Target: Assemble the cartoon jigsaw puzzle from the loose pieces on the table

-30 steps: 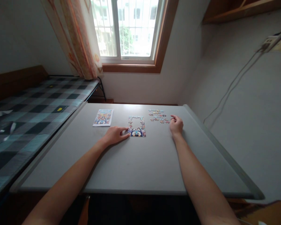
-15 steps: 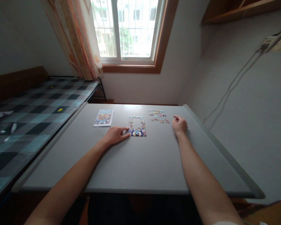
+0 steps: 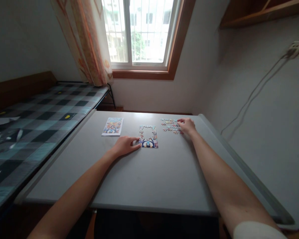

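A partly assembled jigsaw puzzle (image 3: 149, 143) lies flat on the grey table, its border and lower part joined around a bare middle. My left hand (image 3: 126, 145) rests at its left edge, thumb and forefinger apart and touching the border. Several loose puzzle pieces (image 3: 167, 123) are spread in rows to the right of the puzzle. Over their right end is my right hand (image 3: 187, 126), its fingers bent and brought together down at the pieces; whatever is between the fingertips is too small to make out. A printed picture sheet (image 3: 112, 126) lies left of the puzzle.
The grey table (image 3: 149, 179) has a raised rim (image 3: 239, 166) on the right. A bed with a checked cover (image 3: 72, 99) stands along the left. Behind are a curtain (image 3: 89, 43) and a window (image 3: 147, 36). A cable (image 3: 251, 93) hangs on the right wall.
My right hand has moved left from beside the loose pieces onto their right end. My left hand keeps its place at the puzzle's edge. The whole view has shifted slightly.
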Tool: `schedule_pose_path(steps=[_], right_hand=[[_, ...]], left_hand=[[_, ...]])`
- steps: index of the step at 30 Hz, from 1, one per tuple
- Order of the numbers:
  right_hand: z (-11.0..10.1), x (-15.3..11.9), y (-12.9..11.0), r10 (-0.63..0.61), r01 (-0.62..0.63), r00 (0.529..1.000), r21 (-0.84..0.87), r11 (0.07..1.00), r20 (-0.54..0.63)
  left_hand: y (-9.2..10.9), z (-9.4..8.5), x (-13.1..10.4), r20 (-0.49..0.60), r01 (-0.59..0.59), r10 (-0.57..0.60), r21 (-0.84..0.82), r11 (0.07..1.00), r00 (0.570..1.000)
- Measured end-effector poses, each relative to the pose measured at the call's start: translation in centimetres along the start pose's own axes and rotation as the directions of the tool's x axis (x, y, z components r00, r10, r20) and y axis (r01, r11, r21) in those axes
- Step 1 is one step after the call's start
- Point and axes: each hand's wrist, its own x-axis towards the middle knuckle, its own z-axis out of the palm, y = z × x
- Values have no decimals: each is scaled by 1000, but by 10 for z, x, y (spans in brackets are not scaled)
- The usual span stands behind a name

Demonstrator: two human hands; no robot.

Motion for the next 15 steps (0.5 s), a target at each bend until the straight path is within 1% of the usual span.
schedule_pose_path(steps=[4,8,11,13,15], right_hand=[[0,10,-19,-146,146,984,6,989,103],[2,11,-43,-210,216,957,-7,976,198],[3,11,-51,-206,216,956,-28,976,208],[2,12,-49,-175,188,965,-47,981,196],[-1,14,-41,-145,159,969,-57,986,199]], left_hand=[[-1,1,0,-3,-4,4,-4,1000,1000],[-1,1,0,-8,-6,6,-4,1000,1000],[-1,0,-1,-3,-4,4,-4,1000,1000],[0,-1,-1,1,1,-1,-1,1000,1000],[2,-1,-1,2,2,-2,2,1000,1000]])
